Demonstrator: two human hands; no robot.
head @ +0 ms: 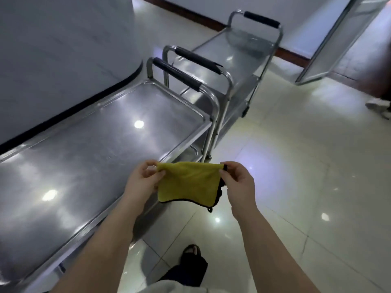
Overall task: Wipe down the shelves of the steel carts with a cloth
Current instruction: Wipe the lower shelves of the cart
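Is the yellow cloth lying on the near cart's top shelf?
No, the left hand and right hand pinch the yellow cloth in the air, off the top shelf.

near cart's top shelf (95, 144) lies bare; black-padded handle (175, 74) bars its far end

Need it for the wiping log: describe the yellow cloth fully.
The yellow cloth looks like soft microfibre with black edge binding and a small loop at its lower corner. It hangs in the air, top edge stretched between left hand and right hand, each pinching a corner, touching no cart shelf.
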